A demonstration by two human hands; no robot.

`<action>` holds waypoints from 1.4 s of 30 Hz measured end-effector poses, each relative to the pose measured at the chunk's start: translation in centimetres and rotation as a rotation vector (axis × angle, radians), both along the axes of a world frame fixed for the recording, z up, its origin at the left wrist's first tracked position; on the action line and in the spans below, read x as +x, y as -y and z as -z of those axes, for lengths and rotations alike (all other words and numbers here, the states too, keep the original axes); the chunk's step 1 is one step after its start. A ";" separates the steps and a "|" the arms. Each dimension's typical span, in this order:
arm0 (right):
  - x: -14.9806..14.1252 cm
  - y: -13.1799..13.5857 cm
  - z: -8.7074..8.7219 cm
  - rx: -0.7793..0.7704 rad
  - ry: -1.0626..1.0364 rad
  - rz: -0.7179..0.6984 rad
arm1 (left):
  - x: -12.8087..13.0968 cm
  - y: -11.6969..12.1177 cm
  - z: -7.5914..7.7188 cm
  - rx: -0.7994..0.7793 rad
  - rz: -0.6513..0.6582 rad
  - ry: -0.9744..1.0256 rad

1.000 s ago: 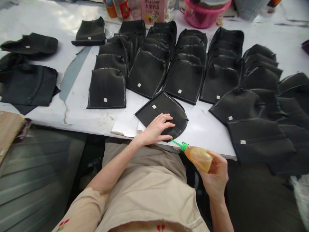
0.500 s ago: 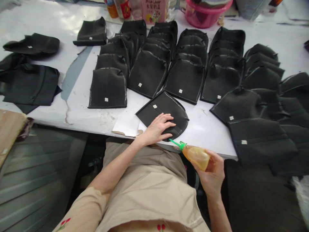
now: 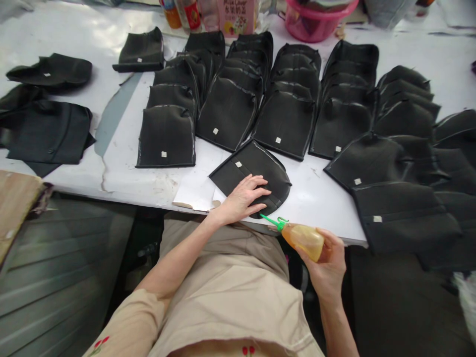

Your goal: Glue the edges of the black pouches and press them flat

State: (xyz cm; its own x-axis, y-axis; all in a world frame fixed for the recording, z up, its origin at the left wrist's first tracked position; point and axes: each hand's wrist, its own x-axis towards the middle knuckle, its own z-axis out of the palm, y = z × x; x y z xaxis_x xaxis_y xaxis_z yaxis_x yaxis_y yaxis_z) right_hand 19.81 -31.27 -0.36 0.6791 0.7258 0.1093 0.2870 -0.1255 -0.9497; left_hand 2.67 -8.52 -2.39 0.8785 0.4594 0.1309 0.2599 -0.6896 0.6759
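A black fabric piece (image 3: 264,166) with one rounded end and a small pale label lies at the table's front edge. On it rests my left hand (image 3: 243,198), fingers spread and pressing it flat. My right hand (image 3: 329,260) is wrapped round a soft glue bottle (image 3: 305,239) holding amber liquid, with a green nozzle (image 3: 271,221). The bottle is tilted to the left, and its nozzle tip is at the near edge of the black piece, close to my left thumb. Whether the tip touches the fabric I cannot tell.
Overlapping rows of similar black pieces (image 3: 286,119) cover the white table (image 3: 316,193) beyond my hands. More black pieces (image 3: 405,213) lie at the right, some over the front edge, and others (image 3: 44,129) at the left. A pink basin (image 3: 320,22) and bottles (image 3: 191,15) stand at the back.
Almost nothing differs. The green nozzle has shifted very slightly; my left hand stays in place on the black piece.
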 end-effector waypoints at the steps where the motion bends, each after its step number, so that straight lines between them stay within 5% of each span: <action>1: 0.2 0.1 -0.1 -0.005 -0.009 -0.008 | 0.0 0.0 0.0 -0.001 -0.002 -0.004; 8: 1.5 1.0 -0.2 -0.046 -0.351 0.096 | 0.2 0.4 -0.9 0.072 -0.041 -0.056; 16: 3.9 1.4 -0.8 0.147 -0.843 0.353 | 4.3 2.5 -2.9 0.236 -0.239 -0.285; 19: 4.8 1.6 -1.0 0.197 -0.874 0.397 | 4.8 1.7 -3.4 0.226 -0.150 -0.330; 23: 4.9 1.8 -1.0 0.209 -0.805 0.420 | 4.2 0.4 -3.5 0.204 0.027 -0.324; 35: 3.3 2.9 -1.3 0.084 -0.020 0.326 | 5.2 1.1 -3.5 0.270 -0.057 -0.373; 42: 2.3 2.8 -0.9 0.106 0.146 0.134 | 5.1 1.2 -3.2 0.287 -0.060 -0.364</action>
State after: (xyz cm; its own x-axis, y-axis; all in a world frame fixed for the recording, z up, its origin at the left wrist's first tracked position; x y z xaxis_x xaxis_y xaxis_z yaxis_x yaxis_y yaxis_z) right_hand 22.11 -34.09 0.56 0.7399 0.6098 0.2839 0.4096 -0.0737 -0.9093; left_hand 7.74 -9.67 0.79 0.8638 0.5012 -0.0516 0.4901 -0.8119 0.3173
